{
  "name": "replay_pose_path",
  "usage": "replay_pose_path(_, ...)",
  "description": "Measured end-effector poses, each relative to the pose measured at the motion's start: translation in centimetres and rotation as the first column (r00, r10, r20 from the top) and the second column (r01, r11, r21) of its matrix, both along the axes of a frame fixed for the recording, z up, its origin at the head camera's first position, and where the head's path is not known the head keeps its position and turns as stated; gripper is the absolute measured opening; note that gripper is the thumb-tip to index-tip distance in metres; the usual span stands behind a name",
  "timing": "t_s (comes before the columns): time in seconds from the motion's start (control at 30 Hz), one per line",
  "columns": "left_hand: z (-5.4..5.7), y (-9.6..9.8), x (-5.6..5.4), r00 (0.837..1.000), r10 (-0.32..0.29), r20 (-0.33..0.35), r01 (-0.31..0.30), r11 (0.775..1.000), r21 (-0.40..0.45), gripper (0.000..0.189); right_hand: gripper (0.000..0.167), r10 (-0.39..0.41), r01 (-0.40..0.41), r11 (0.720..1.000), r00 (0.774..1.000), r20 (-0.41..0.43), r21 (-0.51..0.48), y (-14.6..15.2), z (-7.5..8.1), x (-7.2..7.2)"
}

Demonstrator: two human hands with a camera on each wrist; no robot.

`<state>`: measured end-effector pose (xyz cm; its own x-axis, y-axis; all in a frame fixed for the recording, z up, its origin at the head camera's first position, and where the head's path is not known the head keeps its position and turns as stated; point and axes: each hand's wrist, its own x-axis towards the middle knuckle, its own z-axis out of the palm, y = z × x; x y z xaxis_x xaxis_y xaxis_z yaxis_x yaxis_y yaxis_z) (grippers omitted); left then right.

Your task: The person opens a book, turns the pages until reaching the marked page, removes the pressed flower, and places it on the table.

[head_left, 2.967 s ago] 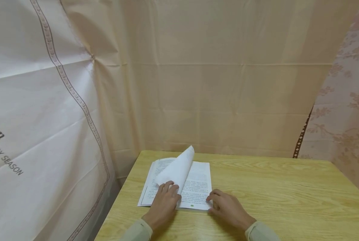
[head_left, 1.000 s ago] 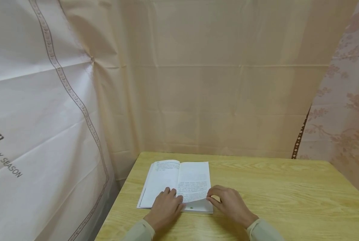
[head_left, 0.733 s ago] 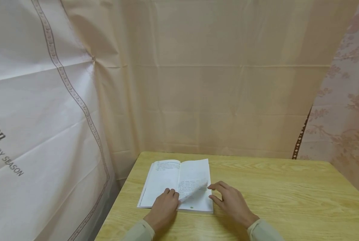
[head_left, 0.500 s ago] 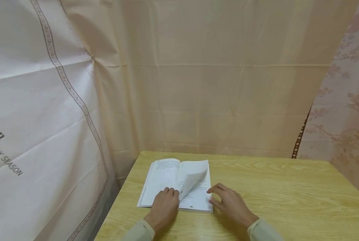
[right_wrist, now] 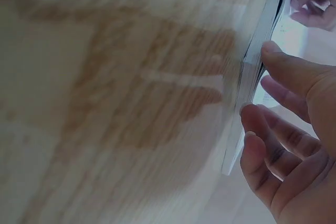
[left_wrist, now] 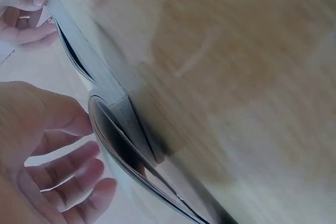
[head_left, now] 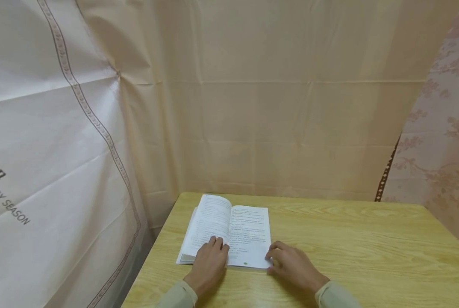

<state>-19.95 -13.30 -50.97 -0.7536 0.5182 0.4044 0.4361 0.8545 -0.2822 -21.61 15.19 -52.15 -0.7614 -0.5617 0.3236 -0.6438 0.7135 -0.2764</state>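
Observation:
An open book with printed text lies at the left part of the table. Its left leaf arches up a little above the pages under it. Across the lower part of this left side, close to the spine, rests my left hand; in the left wrist view its thumb is at the book's bottom edge and the fingers lie over the page. At the lower right corner is my right hand, fingers loosely bent. The right wrist view has its thumb against the book's edge, no leaf visibly pinched.
The wooden table extends to the right of the book. A beige cloth hangs behind it. A white printed cloth hangs at the left and a floral one at the right.
A leaf that my right hand lifted at its lower corner has swung over from the right side to the left. My right hand has let go and lowered to the corner; my left hand has barely moved.

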Motion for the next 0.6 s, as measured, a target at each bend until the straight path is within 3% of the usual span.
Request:
replay_pose_path(0.23, -0.31, -0.33, -0.4, 1.0, -0.031, 0.004, 0.031, 0.999, 0.022, 0.004, 0.014, 0.059, -0.059, 0.998, 0.998, -0.016, -0.014, 0.43, 0.33, -0.1)
replay_pose_path(0.4, -0.31, -0.34, -0.4, 0.997, -0.06, 0.052, 0.055, 0.995, 0.084, 0.007, 0.004, 0.105, -0.106, 0.993, 0.994, -0.043, -0.043, 0.61, 0.28, -0.3)
replay_pose_path(0.6, -0.06, -0.37, -0.07, 0.987, -0.077, 0.138, 0.058, 0.988, 0.14, 0.032, 0.003, 0.101, -0.107, 0.991, 0.992, -0.077, -0.081, 0.33, 0.47, -0.36)
